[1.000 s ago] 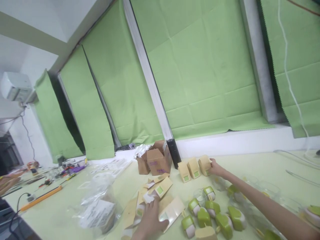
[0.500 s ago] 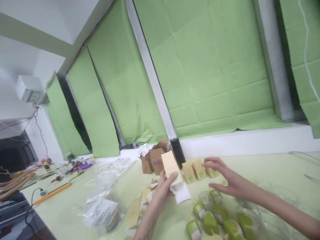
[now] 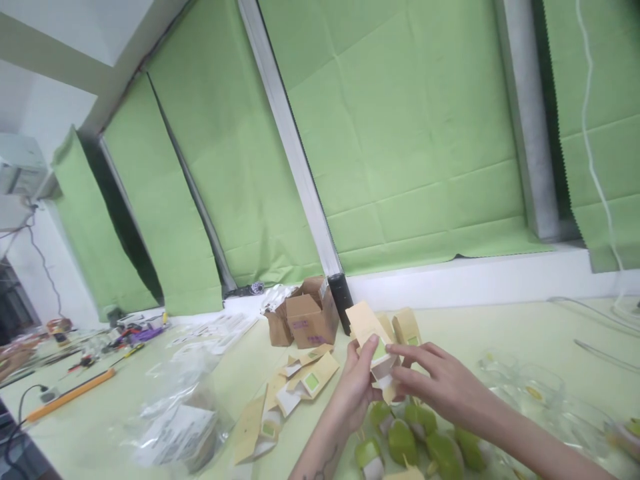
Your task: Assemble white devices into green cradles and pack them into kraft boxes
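Observation:
My left hand (image 3: 353, 387) holds a small tan paper box (image 3: 365, 321) tilted, its thumb beside the green label. At the box's lower end, a white-lined flap hangs open. The fingers of my right hand (image 3: 445, 383) are closed at that end, against the flap; their tips are partly hidden. Below both hands lie several green-and-white, popsicle-shaped pieces (image 3: 401, 441) with short sticks. Behind the held box stand similar tan boxes (image 3: 408, 325), partly covered by it. Left of my forearm, several flattened tan boxes (image 3: 316, 379) overlap on the table.
Brown cardboard boxes (image 3: 309, 320) and a black cylinder (image 3: 340, 301) stand by the wall. A clear plastic bag (image 3: 185, 427) lies left. Clear plastic pieces (image 3: 530, 380) spread right. An orange power strip (image 3: 73, 397) and tools sit farther left, near another person's hand (image 3: 15, 363).
My right hand has moved left and down from the standing boxes to the held box. The held box has shifted right relative to the brown cardboard boxes. The view has turned slightly right.

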Motion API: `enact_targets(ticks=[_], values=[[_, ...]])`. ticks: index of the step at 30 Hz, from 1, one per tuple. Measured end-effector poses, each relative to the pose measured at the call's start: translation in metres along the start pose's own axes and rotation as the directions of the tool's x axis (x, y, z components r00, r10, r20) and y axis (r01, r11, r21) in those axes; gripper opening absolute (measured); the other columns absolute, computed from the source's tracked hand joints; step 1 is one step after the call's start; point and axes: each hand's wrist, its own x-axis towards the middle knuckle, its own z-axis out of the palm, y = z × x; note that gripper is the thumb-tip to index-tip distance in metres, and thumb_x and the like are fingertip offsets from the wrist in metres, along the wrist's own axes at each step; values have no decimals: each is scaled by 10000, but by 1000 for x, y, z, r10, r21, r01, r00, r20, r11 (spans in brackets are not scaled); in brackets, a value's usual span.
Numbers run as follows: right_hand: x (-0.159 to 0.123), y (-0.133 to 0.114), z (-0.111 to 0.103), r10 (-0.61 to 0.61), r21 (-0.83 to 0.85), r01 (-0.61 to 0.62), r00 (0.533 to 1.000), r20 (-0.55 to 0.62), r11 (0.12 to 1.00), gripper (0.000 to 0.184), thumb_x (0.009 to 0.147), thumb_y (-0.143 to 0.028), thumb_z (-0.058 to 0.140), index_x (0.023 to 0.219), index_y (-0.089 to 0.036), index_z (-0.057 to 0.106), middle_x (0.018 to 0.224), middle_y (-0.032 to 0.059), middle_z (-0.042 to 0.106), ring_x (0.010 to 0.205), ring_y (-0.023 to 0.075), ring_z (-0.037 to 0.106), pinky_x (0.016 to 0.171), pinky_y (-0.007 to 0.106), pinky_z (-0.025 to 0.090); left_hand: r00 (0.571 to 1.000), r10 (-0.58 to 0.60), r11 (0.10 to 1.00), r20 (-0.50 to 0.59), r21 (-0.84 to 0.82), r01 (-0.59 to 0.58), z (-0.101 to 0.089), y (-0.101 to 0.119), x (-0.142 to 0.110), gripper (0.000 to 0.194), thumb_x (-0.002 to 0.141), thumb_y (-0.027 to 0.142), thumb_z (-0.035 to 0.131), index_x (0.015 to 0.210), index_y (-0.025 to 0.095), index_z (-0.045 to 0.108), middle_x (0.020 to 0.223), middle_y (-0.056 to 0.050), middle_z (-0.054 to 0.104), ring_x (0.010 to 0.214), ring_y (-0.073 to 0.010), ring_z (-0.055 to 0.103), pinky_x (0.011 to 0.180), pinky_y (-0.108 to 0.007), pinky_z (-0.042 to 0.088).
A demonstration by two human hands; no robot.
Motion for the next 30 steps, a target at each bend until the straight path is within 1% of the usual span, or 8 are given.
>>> enact_targets(ticks=[5,7,9,12,16,19,25,30], values=[[4,7,-1,-95,22,97,992,-82,995,142,951,-265,449,939,-193,571,1144,128,644,863,185,640,689,323,508,989,-84,996,122,-28,88,3,1,2,433,856,486,469,1084,121,510,701,-56,647,527,-156,596,510,-280,492],[9,5,-8,-129,20,129,992,2,991,172,920,-309,511,1060,-229,571,1199,132,605,875,199,637,695,329,513,985,-106,993,140,-34,112,2,-1,2,435,859,487,458,1047,106,548,697,-71,654,527,-154,597,493,-262,481],[13,2,-16,-151,-6,154,979,138,988,325,849,-311,621,1164,-295,543,1256,136,555,841,207,638,677,328,521,986,-110,993,128,-35,115,2,-3,2,422,855,471,477,1066,111,540,726,-75,666,520,-143,592,478,-244,473],[16,0,-21,-137,-43,151,963,231,988,402,786,-226,693,1152,-295,541,1217,131,568,813,208,634,687,337,532,989,-99,994,107,-33,103,1,-4,1,415,851,434,511,1119,118,492,737,-62,663,518,-132,583,490,-249,494],[11,6,-19,-61,156,42,991,120,987,229,887,-225,547,1114,-233,514,1187,133,537,871,197,622,709,328,536,991,-69,997,117,-31,73,3,2,-4,419,873,437,473,1146,120,452,794,-71,657,573,-157,617,588,-331,555],[8,11,-17,2,293,-23,997,71,956,84,932,-191,438,963,-211,513,1157,119,497,840,164,603,660,284,521,994,-37,999,107,-33,40,6,6,-9,399,881,427,464,1148,134,417,921,-94,642,689,-191,659,650,-363,572],[14,9,-22,41,345,-42,999,11,938,108,936,-169,421,869,-211,494,997,78,520,852,174,572,667,293,501,998,-3,1000,63,30,1,12,5,-17,464,846,434,537,1164,171,326,965,-74,593,739,-206,671,647,-384,591],[15,6,-22,-13,305,22,999,-30,952,144,942,-178,419,1024,-221,529,993,75,523,759,147,563,616,266,488,999,-14,999,37,43,12,14,10,-17,437,867,462,481,1144,158,335,1132,-140,552,779,-220,670,635,-387,593]])
